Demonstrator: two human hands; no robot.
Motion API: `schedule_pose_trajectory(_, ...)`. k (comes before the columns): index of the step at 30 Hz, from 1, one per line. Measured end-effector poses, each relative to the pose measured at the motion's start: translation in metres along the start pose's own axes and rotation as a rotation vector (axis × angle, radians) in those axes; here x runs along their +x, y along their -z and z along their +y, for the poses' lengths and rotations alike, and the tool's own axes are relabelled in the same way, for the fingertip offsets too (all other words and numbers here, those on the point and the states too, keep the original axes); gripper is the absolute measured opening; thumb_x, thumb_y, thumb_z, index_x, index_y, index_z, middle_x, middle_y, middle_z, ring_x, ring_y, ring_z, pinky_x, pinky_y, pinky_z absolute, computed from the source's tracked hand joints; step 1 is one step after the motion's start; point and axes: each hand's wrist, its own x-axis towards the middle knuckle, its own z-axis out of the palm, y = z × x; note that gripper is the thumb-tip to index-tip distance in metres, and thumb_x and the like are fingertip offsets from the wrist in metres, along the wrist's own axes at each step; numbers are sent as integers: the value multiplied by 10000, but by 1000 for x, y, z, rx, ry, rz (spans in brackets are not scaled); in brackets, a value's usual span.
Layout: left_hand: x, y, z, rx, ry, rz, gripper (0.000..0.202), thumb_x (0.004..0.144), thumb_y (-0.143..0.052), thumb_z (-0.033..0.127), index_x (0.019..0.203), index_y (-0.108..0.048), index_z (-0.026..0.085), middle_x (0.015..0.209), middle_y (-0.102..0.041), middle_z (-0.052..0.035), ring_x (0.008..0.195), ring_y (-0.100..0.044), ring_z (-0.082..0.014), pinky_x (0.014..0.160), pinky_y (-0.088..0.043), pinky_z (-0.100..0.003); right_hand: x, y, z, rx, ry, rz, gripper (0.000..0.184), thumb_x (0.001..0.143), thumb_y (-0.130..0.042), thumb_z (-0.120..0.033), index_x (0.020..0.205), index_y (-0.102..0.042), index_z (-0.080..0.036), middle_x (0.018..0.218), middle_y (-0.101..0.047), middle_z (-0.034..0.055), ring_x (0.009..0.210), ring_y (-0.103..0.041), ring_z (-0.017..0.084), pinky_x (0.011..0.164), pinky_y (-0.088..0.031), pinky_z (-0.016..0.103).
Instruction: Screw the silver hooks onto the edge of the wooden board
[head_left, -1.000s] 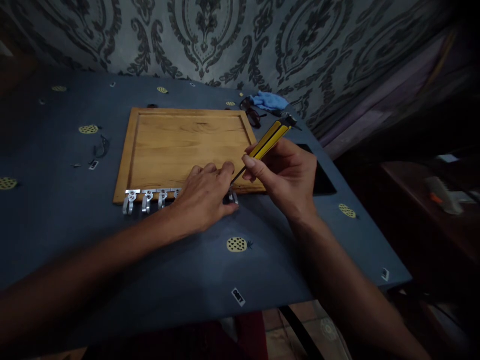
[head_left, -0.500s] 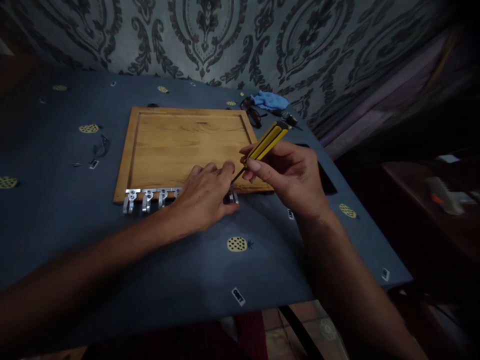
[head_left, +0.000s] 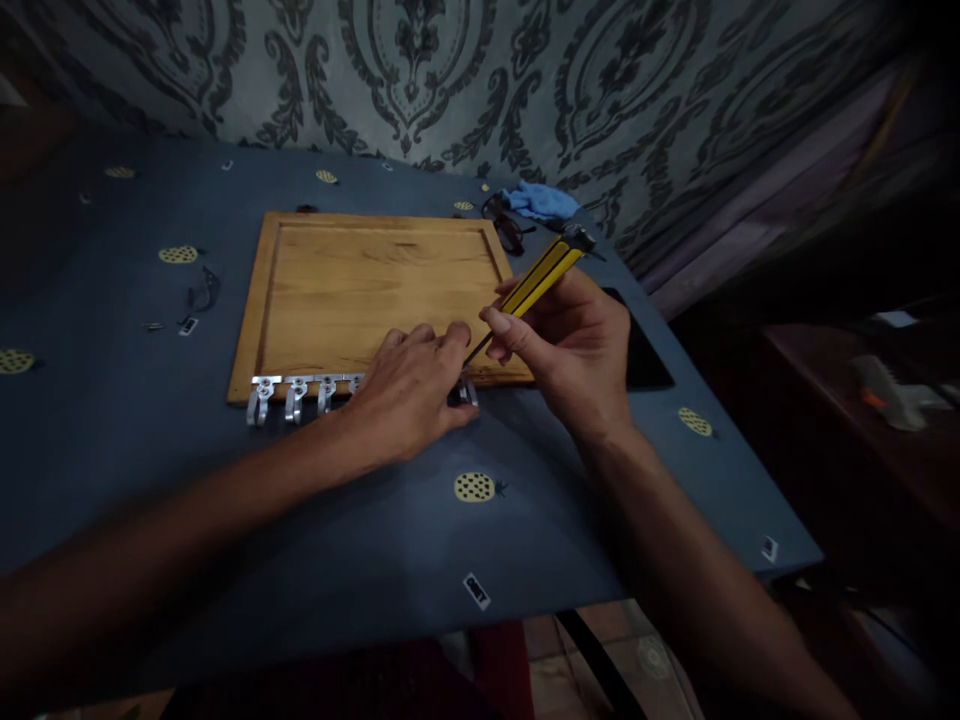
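A framed wooden board (head_left: 375,290) lies flat on the table. Along its near edge runs a metal hook rail (head_left: 326,392) with several hooks hanging over the side. My left hand (head_left: 409,395) grips the rail's right part, fingers on top against the board and thumb below at the end hook; it hides the hooks beneath. In my right hand (head_left: 581,350) is a yellow-and-black screwdriver (head_left: 544,278), held between thumb and fingers with its handle slanting up to the right. Its shaft points down at the rail's right end, beside my left index finger. The tip is hidden.
A blue cloth (head_left: 541,200) and dark glasses (head_left: 508,228) lie behind the board. A black flat object (head_left: 646,355) is right of my right hand. To the left are a dark curved piece (head_left: 204,290) and small metal bits (head_left: 153,326). A patterned wall borders the table's back.
My right hand has shifted its grip on the screwdriver, and the handle has moved slightly up and right. The left hand, rail and board have stayed put.
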Motion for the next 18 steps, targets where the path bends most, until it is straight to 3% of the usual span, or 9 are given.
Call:
schedule_pose_trajectory(3,1,-1,0,2,2,6,510,881,-755,368,1240,-475,137,1112,-692,-127,1152,-608,-345,962,-460,-450,0,2,-5,6,-49,-59,310,796,-851,-474,989,-739,-259,812,-710,-31,573,-655,107,602,-623,287)
schedule_pose_trajectory(6,1,-2,-1,-1,2,17,522,878,-759,366,1251,-475,137,1109,-693,-123,1150,-610,-340,964,-460,-446,0,0,-5,46,-50,-76,269,777,-876,-433,927,-750,-248,747,-689,-39,577,-663,108,598,-613,268)
schedule_pose_trajectory(11,1,-3,-1,-3,6,24,538,877,-760,378,1264,-475,136,1128,-694,-124,1164,-611,-339,974,-465,-454,-2,-7,0,72,-11,7,271,756,-896,-391,817,-676,-244,728,-646,-54,551,-642,98,527,-569,246)
schedule_pose_trajectory(18,1,-1,-1,7,11,7,524,880,-757,379,1254,-479,139,1114,-697,-121,1153,-613,-342,974,-468,-462,-3,-5,0,-45,72,80,214,865,-797,-431,887,-662,-266,795,-645,-32,556,-630,101,529,-566,268)
